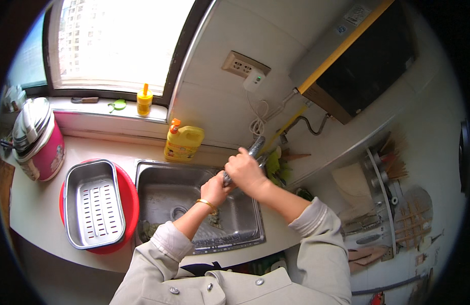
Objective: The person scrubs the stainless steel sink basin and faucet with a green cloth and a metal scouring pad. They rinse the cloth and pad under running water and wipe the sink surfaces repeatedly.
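Both my hands are over the stainless steel sink point(235, 213), at its back right by the chrome faucet point(256, 146). My right hand point(245, 171) is curled around the faucet, its fingers hiding part of the metal. Just below and to the left, my left hand point(214, 190), with a gold bangle point(206, 204) on the wrist, is closed on a grey piece point(227, 178). Whether that piece is the spout's end or a separate thing, I cannot tell. In the sink lies a grey-green clump point(215, 220), partly hidden by my left arm.
A perforated steel basket point(99, 209) rests on a red basin point(131, 202) to the left. Behind the sink stand a yellow jug point(184, 143) and green leaves point(275, 167). A pink bucket point(52, 156) is at the far left. A utensil rack point(380, 202) hangs at right.
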The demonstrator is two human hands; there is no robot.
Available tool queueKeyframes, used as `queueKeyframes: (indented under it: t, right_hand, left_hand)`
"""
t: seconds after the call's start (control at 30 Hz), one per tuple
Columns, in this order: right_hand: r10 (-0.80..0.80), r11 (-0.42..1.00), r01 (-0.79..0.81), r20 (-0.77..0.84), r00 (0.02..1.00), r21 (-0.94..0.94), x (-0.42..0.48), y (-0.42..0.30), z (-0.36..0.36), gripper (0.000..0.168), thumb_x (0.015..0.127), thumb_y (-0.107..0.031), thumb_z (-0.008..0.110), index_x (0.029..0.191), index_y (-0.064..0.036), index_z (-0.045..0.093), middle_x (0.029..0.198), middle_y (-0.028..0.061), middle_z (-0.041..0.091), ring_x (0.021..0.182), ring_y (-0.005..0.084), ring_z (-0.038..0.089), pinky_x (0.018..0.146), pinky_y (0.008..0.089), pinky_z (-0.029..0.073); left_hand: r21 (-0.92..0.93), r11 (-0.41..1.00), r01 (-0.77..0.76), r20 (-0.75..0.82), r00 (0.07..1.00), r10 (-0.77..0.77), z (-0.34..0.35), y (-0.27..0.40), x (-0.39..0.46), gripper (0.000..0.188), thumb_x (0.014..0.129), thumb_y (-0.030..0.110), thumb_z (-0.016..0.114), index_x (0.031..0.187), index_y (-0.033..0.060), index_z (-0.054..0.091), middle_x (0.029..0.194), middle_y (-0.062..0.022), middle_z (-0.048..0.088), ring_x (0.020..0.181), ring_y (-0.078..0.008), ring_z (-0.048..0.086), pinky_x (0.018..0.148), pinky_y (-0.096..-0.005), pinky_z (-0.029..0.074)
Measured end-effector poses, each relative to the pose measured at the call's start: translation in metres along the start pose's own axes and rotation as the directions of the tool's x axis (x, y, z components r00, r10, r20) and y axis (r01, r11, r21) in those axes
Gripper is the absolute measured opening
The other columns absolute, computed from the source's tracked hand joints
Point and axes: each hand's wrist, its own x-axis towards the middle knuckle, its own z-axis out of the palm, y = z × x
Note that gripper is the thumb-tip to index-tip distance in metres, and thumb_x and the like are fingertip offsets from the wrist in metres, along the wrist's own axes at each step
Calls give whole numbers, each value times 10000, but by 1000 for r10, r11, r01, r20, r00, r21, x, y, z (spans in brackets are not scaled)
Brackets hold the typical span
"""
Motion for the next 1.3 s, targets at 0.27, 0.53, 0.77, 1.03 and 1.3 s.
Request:
queueKeyframes:
  t: [0.27,0.53,0.77,1.03,1.3]
  right_hand:
    - [131,956,-147,77,988,255,-8,80,14,77,695,-75,601,743,-101,656,760,79,616,817,242,601,811,401,431]
    - [63,992,-88,-254,965,-88,-18,-20,22,106,739,-167,543,704,-91,607,707,66,552,772,215,580,942,405,391]
    - [456,744,-217,-243,856,632,-21,81,48,55,718,-94,595,762,-63,600,779,108,566,806,307,574,761,390,470]
    - [852,279,-104,-196,485,955,-13,87,124,269,640,-104,742,802,-9,549,771,129,557,743,332,564,659,376,446]
    - [952,-296,-142,303,30,944,-1,44,194,231,704,-192,714,776,-13,588,709,132,609,693,315,601,640,374,451]
  left_hand:
    - [72,991,117,-24,993,-115,7,11,-6,368,793,413,624,811,76,478,732,-141,606,744,-373,584,637,-444,435]
    - [138,987,78,-96,993,-65,11,4,-2,331,739,266,656,1005,86,576,907,-186,633,877,-381,587,722,-436,473]
    - [337,937,-93,-123,982,142,3,50,4,228,780,193,621,891,48,484,836,-184,586,796,-401,558,667,-461,436]
    - [499,829,-252,-82,939,335,18,77,48,237,847,186,566,901,28,397,765,-258,554,739,-449,545,611,-502,425]
    - [468,846,-257,-207,899,387,29,71,51,217,835,172,619,865,28,459,687,-208,551,641,-417,548,536,-427,425]
